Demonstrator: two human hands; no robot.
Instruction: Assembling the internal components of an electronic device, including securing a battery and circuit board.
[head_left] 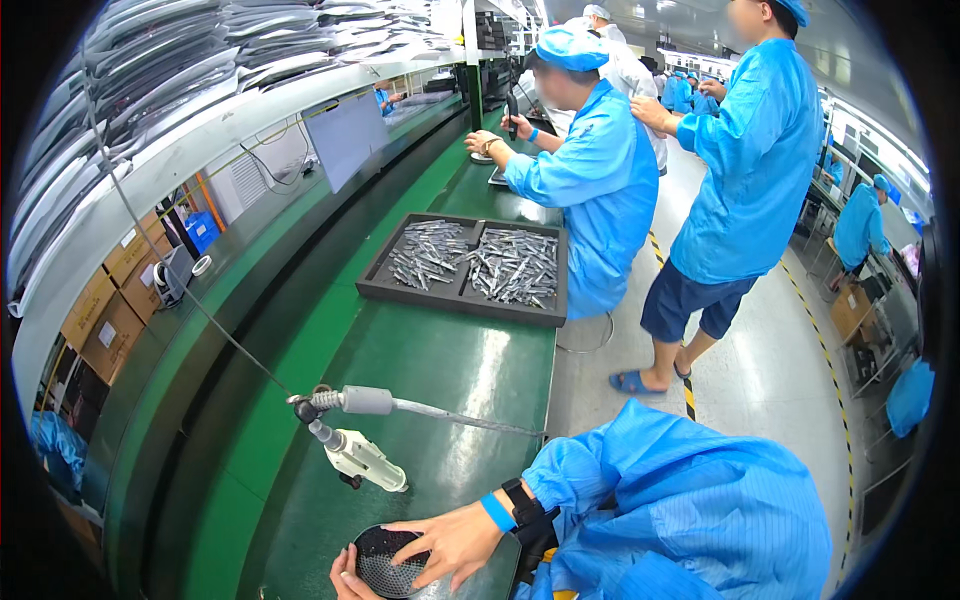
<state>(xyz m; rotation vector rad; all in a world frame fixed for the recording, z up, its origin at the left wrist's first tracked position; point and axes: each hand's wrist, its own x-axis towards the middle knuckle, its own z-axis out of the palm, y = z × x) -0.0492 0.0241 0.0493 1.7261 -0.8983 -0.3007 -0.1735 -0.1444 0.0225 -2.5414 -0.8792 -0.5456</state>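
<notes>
At the lower edge of the head view, a round black dish (pixel 388 572) with a grey, grid-like inside lies on the green bench. My left hand (pixel 350 577) curls its fingers over the dish's left rim; the rest of that hand is cut off by the picture edge. Reaching in from the right, my right hand (pixel 452 543) is over the dish with fingers apart, some of them dipping inside. Whether its fingertips touch anything small cannot be made out. Just beyond the dish, a cream-coloured electric screwdriver (pixel 366 460) hangs at a slant from a thin line.
Farther along the green bench (pixel 430 370) stands a black two-section tray (pixel 462 308) heaped with small silvery parts. A grey cable (pixel 470 417) runs right from the screwdriver. Two co-workers (pixel 605 170) in blue are beyond, one seated, one standing. Stacked sheets fill a shelf (pixel 230 100) at left.
</notes>
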